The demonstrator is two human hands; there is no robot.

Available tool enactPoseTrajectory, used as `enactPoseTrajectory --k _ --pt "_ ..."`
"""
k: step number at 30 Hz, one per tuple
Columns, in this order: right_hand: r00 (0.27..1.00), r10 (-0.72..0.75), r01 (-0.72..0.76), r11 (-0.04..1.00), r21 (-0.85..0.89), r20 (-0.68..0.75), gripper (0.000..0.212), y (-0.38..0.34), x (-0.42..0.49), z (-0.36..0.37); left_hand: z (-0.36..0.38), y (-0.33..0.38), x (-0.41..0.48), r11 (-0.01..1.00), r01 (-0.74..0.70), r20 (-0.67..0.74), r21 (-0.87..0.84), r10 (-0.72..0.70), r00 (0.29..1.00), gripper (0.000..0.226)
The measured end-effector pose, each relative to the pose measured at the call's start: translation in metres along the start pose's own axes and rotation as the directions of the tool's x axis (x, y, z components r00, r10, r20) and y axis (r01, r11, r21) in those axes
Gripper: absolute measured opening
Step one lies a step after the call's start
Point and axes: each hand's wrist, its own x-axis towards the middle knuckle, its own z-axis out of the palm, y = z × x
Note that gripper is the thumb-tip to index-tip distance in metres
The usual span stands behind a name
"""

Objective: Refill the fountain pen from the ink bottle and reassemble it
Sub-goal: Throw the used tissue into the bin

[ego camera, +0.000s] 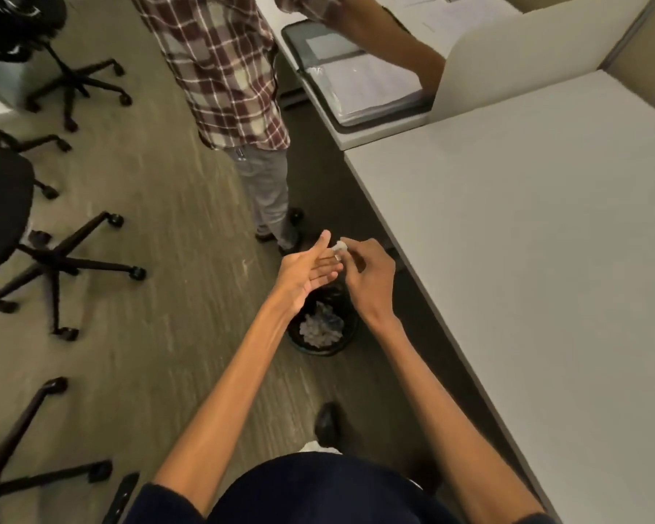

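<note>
In the head view our left hand (306,267) is a flat grip with straight fingers, above a black bin (311,348) of crumpled paper on the floor. Our right hand (369,277) pinches a small white wad (340,246) against the left fingertips. The worktop (526,228) lies to the right. We cannot tell where the pen is.

Small crumpled white tissue wad (340,246), pinched in the fingers (357,246) of my right hand (369,276) and touching the fingertips of my flat, palm-up left hand (306,269), held in mid-air above the black bin (318,349).
</note>
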Motion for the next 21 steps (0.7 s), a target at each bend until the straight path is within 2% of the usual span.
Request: enactPoseTrajectory --k 4,7,9,12,15,18,21 --pt "0.991 -0.064 0.065 0.998 -0.011 0.117 0.028 0.003 0.001 0.036 -0.035 -0.001 0.016 0.997 -0.05 -0.096 0.056 0.055 0.994 0.027" --pt "0.981 -0.059 0.061 0.998 -0.006 0.184 0.031 0.009 0.002 0.055 -0.05 -0.006 0.025 0.992 -0.097 -0.144 0.077 0.107 0.984 0.022" --pt "0.975 -0.022 0.011 0.999 0.05 0.222 0.025 0.012 0.002 0.064 -0.056 -0.01 0.029 0.987 -0.129 -0.171 0.1 0.145 0.975 0.022" --pt "0.957 0.103 -0.143 0.981 0.13 0.272 0.024 0.019 0.004 0.075 -0.061 -0.023 0.038 0.973 -0.159 -0.174 0.166 0.187 0.967 0.022" --pt "0.93 0.203 -0.251 0.96 0.128 0.306 0.028 0.029 0.006 0.085 -0.07 -0.035 0.048 0.973 -0.142 -0.18 0.181 0.174 0.968 0.022" --pt "0.918 0.233 -0.266 0.962 0.063 0.32 0.035 0.041 0.007 0.089 -0.076 -0.046 0.055 0.981 -0.104 -0.205 0.165 0.138 0.969 0.023" --pt "0.917 0.242 -0.256 0.967 0.002 0.317 0.026 0.057 0.009 0.095 -0.076 -0.059 0.062 0.976 -0.109 -0.216 0.187 0.149 0.965 0.025"
